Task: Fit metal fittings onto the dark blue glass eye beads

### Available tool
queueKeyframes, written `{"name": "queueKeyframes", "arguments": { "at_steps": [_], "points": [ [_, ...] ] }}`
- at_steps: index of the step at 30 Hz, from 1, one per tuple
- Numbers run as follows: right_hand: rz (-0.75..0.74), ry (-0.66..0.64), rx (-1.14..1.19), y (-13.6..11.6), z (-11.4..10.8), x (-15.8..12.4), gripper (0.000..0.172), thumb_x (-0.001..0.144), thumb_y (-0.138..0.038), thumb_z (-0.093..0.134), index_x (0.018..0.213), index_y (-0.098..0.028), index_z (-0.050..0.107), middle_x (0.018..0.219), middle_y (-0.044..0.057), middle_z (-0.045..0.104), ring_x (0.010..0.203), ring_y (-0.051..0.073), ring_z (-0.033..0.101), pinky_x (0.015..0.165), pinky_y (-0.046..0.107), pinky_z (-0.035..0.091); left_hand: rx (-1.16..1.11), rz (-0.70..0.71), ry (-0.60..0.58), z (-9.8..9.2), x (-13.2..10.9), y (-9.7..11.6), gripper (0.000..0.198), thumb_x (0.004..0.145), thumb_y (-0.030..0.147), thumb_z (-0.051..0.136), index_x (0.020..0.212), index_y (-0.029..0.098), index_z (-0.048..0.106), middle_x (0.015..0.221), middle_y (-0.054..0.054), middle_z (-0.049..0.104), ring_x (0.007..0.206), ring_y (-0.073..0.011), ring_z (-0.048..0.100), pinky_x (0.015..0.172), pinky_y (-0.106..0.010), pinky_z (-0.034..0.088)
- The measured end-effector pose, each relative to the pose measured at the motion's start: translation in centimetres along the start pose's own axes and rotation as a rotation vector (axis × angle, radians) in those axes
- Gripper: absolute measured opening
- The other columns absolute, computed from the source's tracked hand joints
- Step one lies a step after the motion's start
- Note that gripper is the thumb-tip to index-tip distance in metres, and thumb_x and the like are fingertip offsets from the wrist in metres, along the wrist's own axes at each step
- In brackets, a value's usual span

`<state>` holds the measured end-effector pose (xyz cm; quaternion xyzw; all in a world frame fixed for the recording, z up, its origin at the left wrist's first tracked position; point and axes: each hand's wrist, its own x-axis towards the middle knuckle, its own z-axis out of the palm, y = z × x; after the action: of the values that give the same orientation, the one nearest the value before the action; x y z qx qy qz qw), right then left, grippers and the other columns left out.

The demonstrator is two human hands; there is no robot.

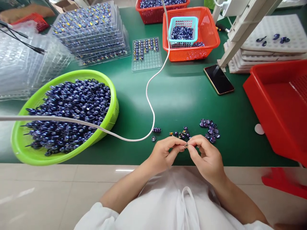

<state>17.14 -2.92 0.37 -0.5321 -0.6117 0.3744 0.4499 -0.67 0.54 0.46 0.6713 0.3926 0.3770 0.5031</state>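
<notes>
My left hand (165,153) and my right hand (207,156) meet at the table's front edge, fingertips pinched together on one small dark part (186,145). Just beyond them on the green table (182,95) lie small heaps of shiny dark-blue pieces (210,130) and a few more loose ones (181,133). To the left, a green round basket (21,150) is heaped with the same dark-blue parts (69,111).
A white cable (150,105) loops across the table. Stacked clear trays of parts (91,32) and one half-filled tray (146,52) lie at the back. An orange basket (206,35) holds a small blue basket (183,32). A phone (218,79), a red bin (280,102) and white foam trays (271,35) are right.
</notes>
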Motion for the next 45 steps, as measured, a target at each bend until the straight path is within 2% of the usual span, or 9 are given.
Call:
{"name": "queueKeyframes", "arguments": {
  "at_steps": [5, 9, 15, 24, 28, 32, 36, 40, 45],
  "points": [
    [0.102, 0.077, 0.026, 0.5, 1.1, 0.1, 0.007, 0.095, -0.025, 0.058, 0.090, -0.024, 0.062, 0.092, 0.003, 0.067, 0.080, 0.015, 0.067, 0.071, 0.027, 0.057, -0.050, -0.068, 0.061, 0.7, 0.0, -0.7, 0.014, 0.090, 0.016, 0.064, 0.102, 0.016, 0.071, 0.094, -0.009, 0.072, 0.085, -0.0171, 0.073, 0.078, -0.029, 0.064],
    [0.128, 0.122, 0.087, 0.7, 1.3, -0.1, 0.007, 0.095, -0.028, 0.059, 0.094, -0.024, 0.065, 0.097, 0.004, 0.072, 0.088, 0.017, 0.071, 0.077, 0.028, 0.061, 0.100, 0.053, 0.099, 0.9, 0.0, -1.0, 0.020, 0.087, 0.018, 0.071, 0.107, 0.018, 0.069, 0.098, -0.009, 0.073, 0.088, -0.0186, 0.072, 0.080, -0.032, 0.063],
    [0.161, 0.071, 0.169, 0.2, 0.7, -0.4, 0.007, 0.097, -0.029, 0.058, 0.095, -0.024, 0.064, 0.105, 0.005, 0.077, 0.096, 0.019, 0.074, 0.084, 0.031, 0.062, 0.270, 0.218, 0.183, 0.8, 0.0, -1.1, 0.018, 0.092, 0.015, 0.065, 0.109, 0.020, 0.068, 0.090, -0.006, 0.077, 0.080, -0.0166, 0.072, 0.078, -0.031, 0.060],
    [0.150, 0.061, 0.176, -0.4, -0.1, -0.2, 0.006, 0.096, -0.025, 0.060, 0.095, -0.025, 0.066, 0.102, 0.003, 0.075, 0.095, 0.017, 0.073, 0.086, 0.029, 0.061, 0.068, 0.122, 0.131, 0.3, 0.0, -0.6, 0.012, 0.093, 0.013, 0.062, 0.099, 0.019, 0.071, 0.087, -0.006, 0.077, 0.081, -0.0164, 0.072, 0.076, -0.029, 0.060],
    [0.147, 0.054, 0.167, -0.5, 0.4, -0.1, 0.006, 0.096, -0.025, 0.060, 0.094, -0.024, 0.065, 0.108, 0.004, 0.076, 0.095, 0.018, 0.075, 0.086, 0.029, 0.062, 0.038, 0.069, 0.195, 0.7, -0.1, -0.8, 0.016, 0.092, 0.011, 0.062, 0.103, 0.018, 0.072, 0.094, -0.007, 0.076, 0.083, -0.0156, 0.073, 0.072, -0.025, 0.061],
    [0.159, 0.016, 0.164, -0.4, 0.7, -0.4, 0.005, 0.097, -0.025, 0.058, 0.096, -0.025, 0.063, 0.116, 0.005, 0.076, 0.105, 0.020, 0.074, 0.092, 0.032, 0.061, 0.175, 0.196, 0.264, 0.7, -0.2, -1.2, 0.023, 0.090, 0.009, 0.063, 0.109, 0.019, 0.071, 0.099, -0.008, 0.077, 0.088, -0.0155, 0.074, 0.076, -0.025, 0.062],
    [0.001, -0.016, 0.009, -0.3, 0.8, -0.8, 0.010, 0.096, -0.018, 0.058, 0.101, -0.026, 0.060, 0.124, 0.005, 0.073, 0.117, 0.020, 0.069, 0.102, 0.036, 0.056, 0.288, 0.295, 0.283, 0.6, -0.4, -1.4, 0.029, 0.089, 0.008, 0.065, 0.115, 0.020, 0.070, 0.103, -0.008, 0.078, 0.090, -0.0163, 0.075, 0.081, -0.027, 0.062],
    [-0.220, -0.078, -0.145, -0.5, 1.0, -1.0, 0.020, 0.093, -0.010, 0.057, 0.106, -0.026, 0.057, 0.137, 0.008, 0.066, 0.127, 0.022, 0.061, 0.108, 0.042, 0.051, 0.286, 0.181, 0.286, 1.0, -1.0, -1.4, 0.039, 0.093, 0.010, 0.059, 0.130, 0.020, 0.061, 0.110, -0.010, 0.078, 0.094, -0.0167, 0.076, 0.085, -0.027, 0.062],
    [-0.273, -0.073, -0.185, -0.7, 1.1, -1.1, 0.022, 0.091, -0.007, 0.057, 0.106, -0.024, 0.057, 0.139, 0.011, 0.063, 0.129, 0.023, 0.059, 0.108, 0.042, 0.050, 0.290, 0.197, 0.305, 1.4, -1.4, -1.6, 0.036, 0.092, 0.007, 0.058, 0.126, 0.020, 0.060, 0.112, -0.009, 0.076, 0.100, -0.0162, 0.073, 0.088, -0.027, 0.061]
  ]
}}
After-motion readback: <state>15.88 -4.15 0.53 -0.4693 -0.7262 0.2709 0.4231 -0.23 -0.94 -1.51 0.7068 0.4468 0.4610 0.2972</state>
